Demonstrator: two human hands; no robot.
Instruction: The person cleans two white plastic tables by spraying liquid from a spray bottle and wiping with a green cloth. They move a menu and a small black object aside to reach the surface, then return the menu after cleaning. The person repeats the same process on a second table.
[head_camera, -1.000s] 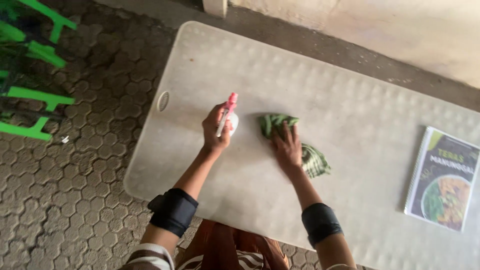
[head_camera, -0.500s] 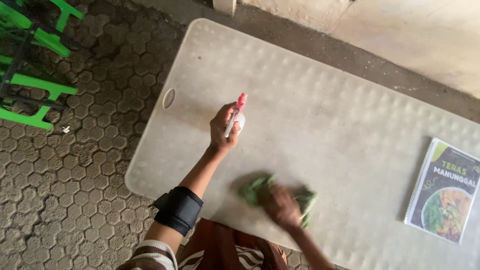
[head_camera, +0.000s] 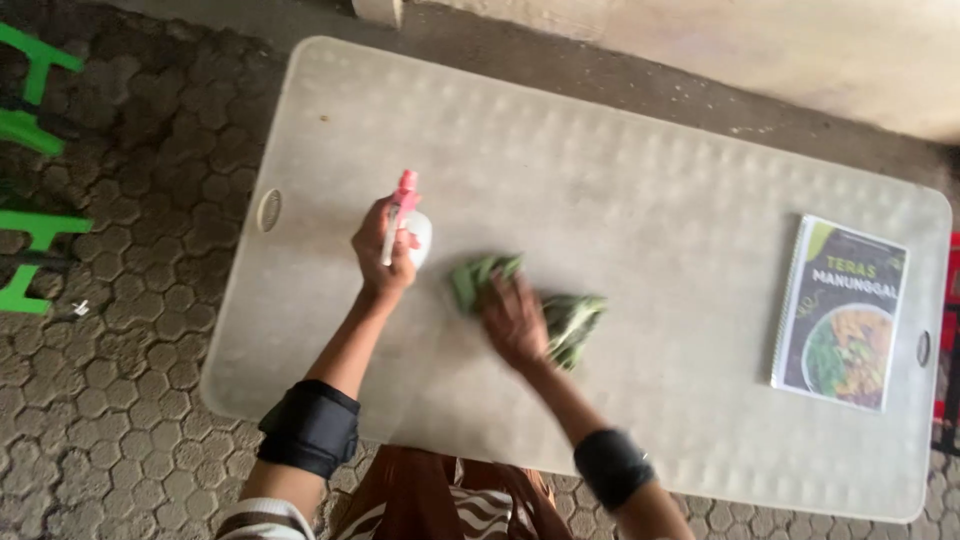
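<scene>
Green cloth (head_camera: 560, 320) lies flat on bench (head_camera: 650, 200), pressed under right hand (head_camera: 515, 322); left hand (head_camera: 385, 245) grip wraps spray bottle (head_camera: 408, 225).

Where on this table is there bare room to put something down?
The table is bare along its far edge, and between the green cloth and the spiral-bound booklet. It is crowded mid-front, where the left hand holds a spray bottle and the right hand presses the cloth.
</scene>
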